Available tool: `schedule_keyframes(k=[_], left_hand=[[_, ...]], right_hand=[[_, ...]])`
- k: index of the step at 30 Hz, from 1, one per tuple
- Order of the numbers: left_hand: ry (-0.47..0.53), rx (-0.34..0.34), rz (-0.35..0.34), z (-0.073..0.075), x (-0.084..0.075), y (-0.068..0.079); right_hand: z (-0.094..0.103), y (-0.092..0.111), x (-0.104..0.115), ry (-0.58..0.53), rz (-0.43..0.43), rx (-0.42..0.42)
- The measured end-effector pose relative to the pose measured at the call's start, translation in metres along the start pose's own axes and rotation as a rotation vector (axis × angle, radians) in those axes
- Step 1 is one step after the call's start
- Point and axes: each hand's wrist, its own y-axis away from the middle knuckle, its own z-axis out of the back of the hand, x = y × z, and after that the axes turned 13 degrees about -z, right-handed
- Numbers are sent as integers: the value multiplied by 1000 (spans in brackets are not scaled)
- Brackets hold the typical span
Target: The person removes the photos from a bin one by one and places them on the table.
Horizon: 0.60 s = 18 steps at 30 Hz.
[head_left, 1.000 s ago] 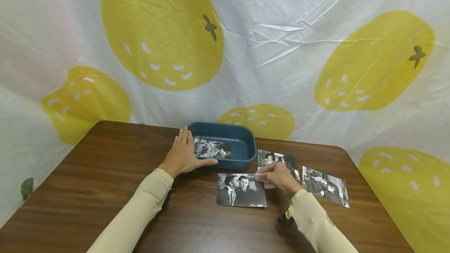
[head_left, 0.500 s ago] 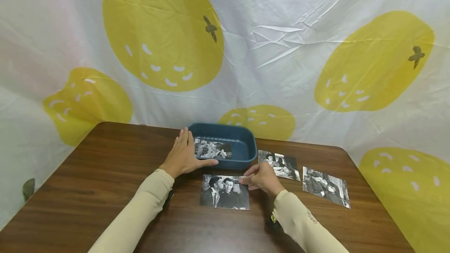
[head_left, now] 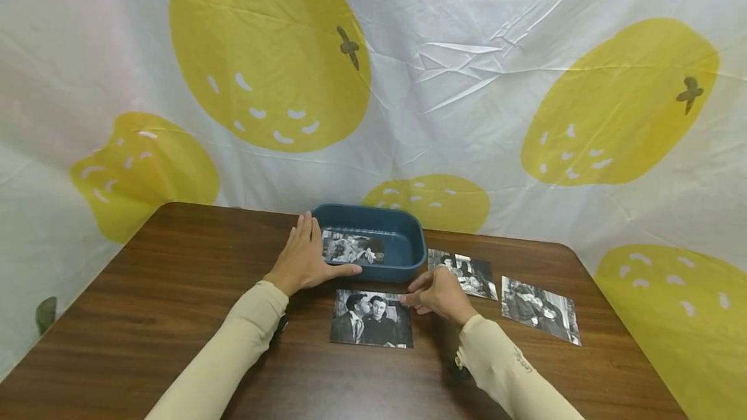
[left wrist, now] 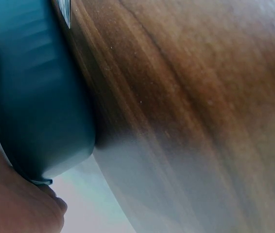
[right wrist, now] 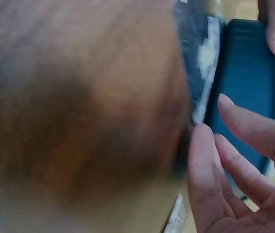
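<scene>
My left hand [head_left: 303,255] rests on the left end of a dark blue plastic tub [head_left: 411,271], thumb along its front rim and fingers fairly straight. The tub's wall [left wrist: 45,97] fills the left of the left wrist view. Inside the tub lies a black-and-white photo [head_left: 353,247]. In front of it, flat on the table, is a second photo [head_left: 373,323] of two people. My right hand [head_left: 440,293] is at this photo's upper right corner. In the right wrist view the thumb [right wrist: 203,155] meets the photo's edge [right wrist: 203,58], with the index finger apart from it.
Two more black-and-white photos lie on the right: one photo [head_left: 469,277] beside the tub, another photo [head_left: 543,310] farther right. The brown wooden table [head_left: 192,264] ends at a white cloth backdrop [head_left: 443,115] with yellow fruit prints.
My right hand slid the two-person photo left to the tub's front. Since half a second ago the photo has stayed put and the hand has shifted slightly right. My left hand has not moved.
</scene>
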Motion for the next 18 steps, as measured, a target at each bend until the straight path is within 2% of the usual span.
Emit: schedule_keyframes(k=[5, 10, 15, 18], left_hand=[[3, -6, -2, 0, 1, 0], [-6, -8, 1, 0, 2, 0], [-1, 2, 13, 1, 0, -1], [13, 9, 16, 0, -2, -1]], right_hand=[[12, 4, 14, 10, -13, 119], [20, 2, 42, -33, -7, 262], [19, -13, 70, -149, -2, 295], [15, -26, 80, -231, -33, 295]])
